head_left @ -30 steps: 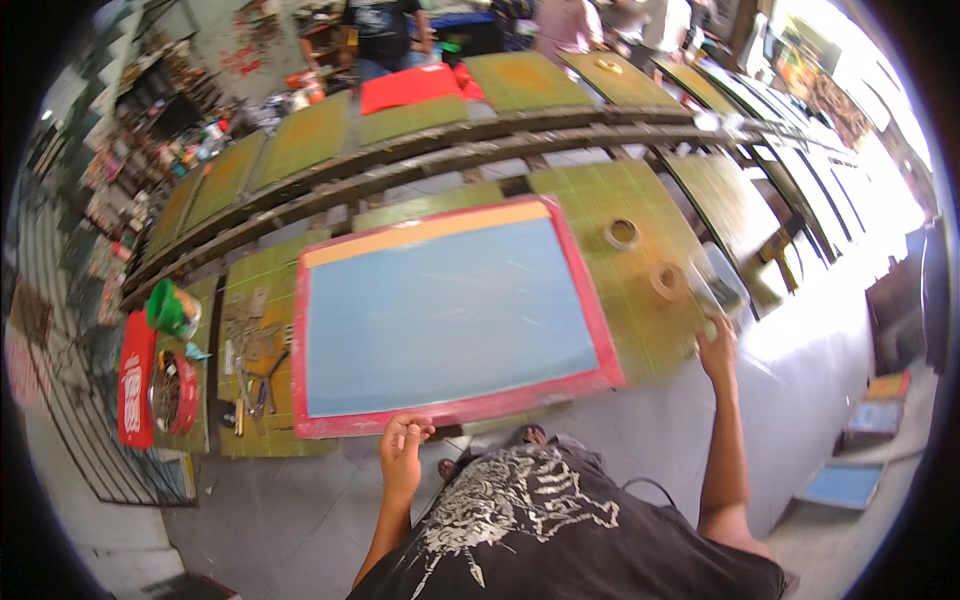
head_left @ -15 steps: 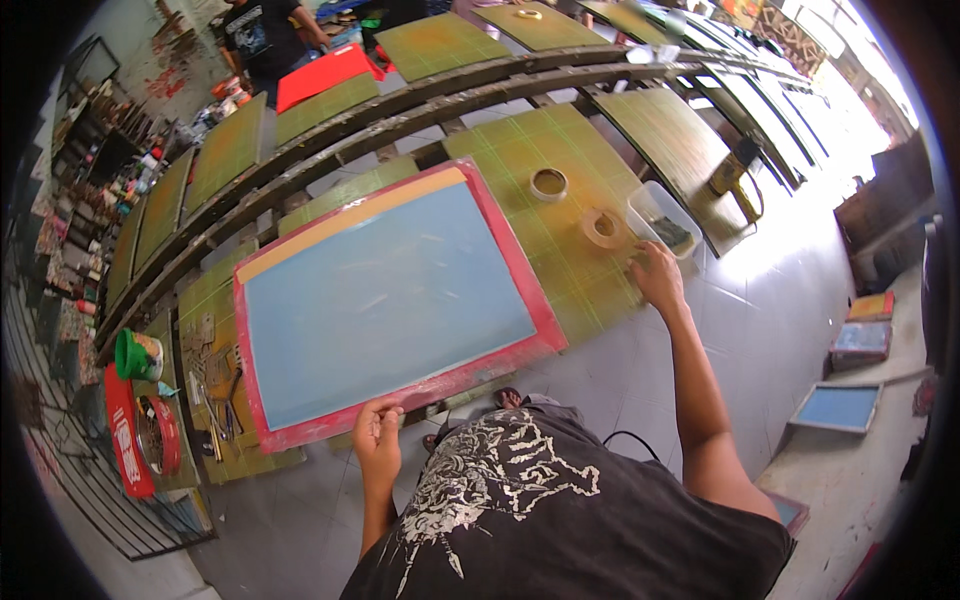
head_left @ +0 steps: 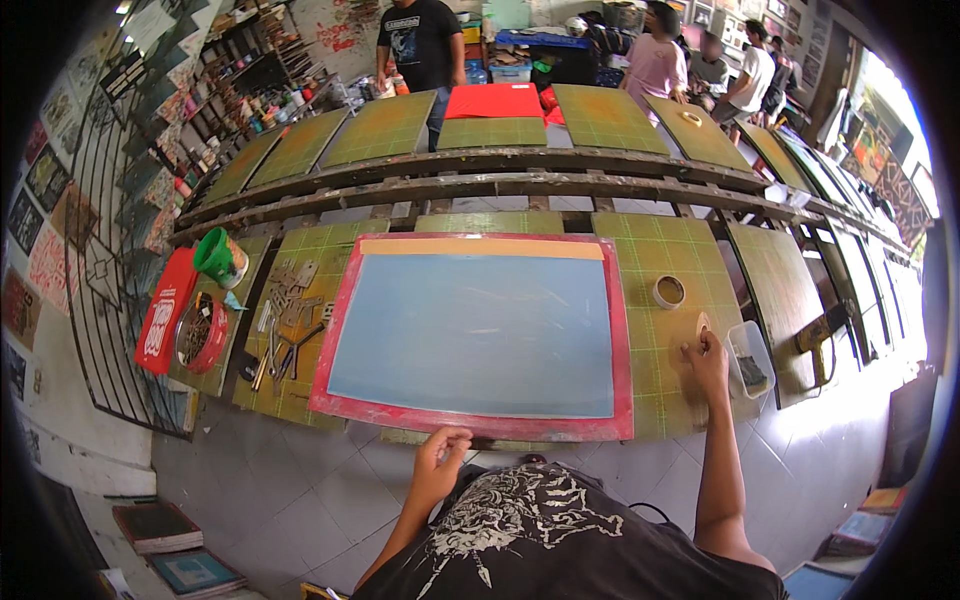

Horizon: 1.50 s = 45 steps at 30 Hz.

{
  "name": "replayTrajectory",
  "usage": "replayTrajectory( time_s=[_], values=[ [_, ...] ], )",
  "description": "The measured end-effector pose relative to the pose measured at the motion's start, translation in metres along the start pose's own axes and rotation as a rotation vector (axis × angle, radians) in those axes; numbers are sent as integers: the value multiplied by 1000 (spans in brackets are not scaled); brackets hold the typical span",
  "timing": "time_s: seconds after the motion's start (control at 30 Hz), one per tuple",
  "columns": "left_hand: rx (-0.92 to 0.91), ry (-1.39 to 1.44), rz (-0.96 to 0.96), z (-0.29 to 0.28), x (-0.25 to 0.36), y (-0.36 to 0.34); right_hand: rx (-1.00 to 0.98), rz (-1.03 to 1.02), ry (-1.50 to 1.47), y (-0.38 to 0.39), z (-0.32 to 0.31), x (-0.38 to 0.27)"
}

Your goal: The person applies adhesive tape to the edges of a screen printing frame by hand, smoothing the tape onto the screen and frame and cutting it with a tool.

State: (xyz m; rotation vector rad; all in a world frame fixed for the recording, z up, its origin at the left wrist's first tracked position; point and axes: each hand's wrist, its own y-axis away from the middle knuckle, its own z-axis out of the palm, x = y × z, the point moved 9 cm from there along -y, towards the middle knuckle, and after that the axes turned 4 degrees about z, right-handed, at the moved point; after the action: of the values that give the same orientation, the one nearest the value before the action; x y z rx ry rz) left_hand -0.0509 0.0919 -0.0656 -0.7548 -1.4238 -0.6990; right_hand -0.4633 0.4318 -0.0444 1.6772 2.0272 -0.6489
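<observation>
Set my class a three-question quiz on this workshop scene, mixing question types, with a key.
1. What does the right hand have at its fingertips?
2. True or false: the green bucket is left of the framed screen.
3. Fill in: the framed screen is blue with a ____ border.

Key:
1. A tan tape roll.
2. True.
3. Red.

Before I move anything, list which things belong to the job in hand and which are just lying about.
Likely part of the job:
- framed screen, close to the left hand
- tape roll at the fingers of the right hand

Seemingly just lying about:
- green bucket
- red box
- round red tin
- metal tools
</observation>
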Motion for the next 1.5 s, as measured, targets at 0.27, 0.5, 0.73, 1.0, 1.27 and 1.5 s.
replayTrajectory(
  time_s=[0.27, 0.5, 0.73, 1.0, 1.27, 1.5],
  values=[
    [-217, -9, 212, 88, 64, -46, -717, -275, -868, 149, 62, -195],
    [-60, -133, 307, 51, 75, -24, -789, -443, -617, 206, 87, -250],
    [85, -108, 171, 2, 64, 3, -791, -606, -522, 204, 88, -265],
    [-120, -503, 111, -5, 73, 7, -757, -694, -488, 209, 114, -296],
    [-307, -614, 48, -29, 66, -7, -907, -460, -456, 238, 146, -307],
    [-492, -661, 114, -66, 60, -30, -770, -411, -433, 250, 161, -331]
  ],
)
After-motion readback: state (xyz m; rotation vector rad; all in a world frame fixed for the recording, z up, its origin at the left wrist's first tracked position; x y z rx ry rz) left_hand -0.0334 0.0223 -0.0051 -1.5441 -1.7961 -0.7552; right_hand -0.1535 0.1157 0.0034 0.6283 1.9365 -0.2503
